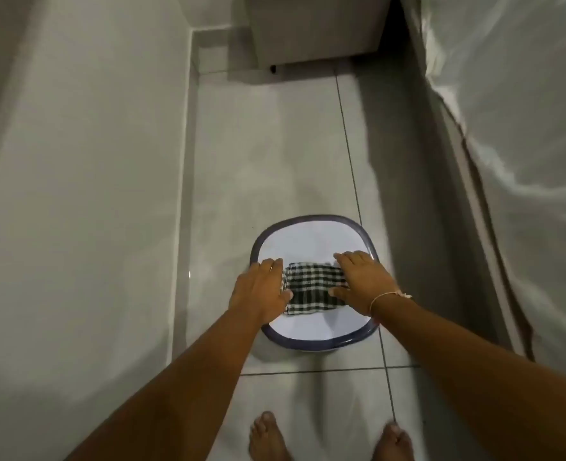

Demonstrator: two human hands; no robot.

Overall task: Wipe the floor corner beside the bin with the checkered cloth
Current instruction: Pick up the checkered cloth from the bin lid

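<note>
2 hands, the left hand [261, 291] and right hand [361, 281], rest flat and open on the ends of the checkered cloth [314, 284] atop the bin [311, 221], so wiping seems unstarted: next, lift it toward the floor corner [205, 64] beyond.

Checkered cloth [315, 287] flat on the bin [311, 344] lid, left hand [261, 289] and right hand [363, 281] at its ends.

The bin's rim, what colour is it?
Dark blue-grey, ringing the white bin top, clearest in the head view.
</note>
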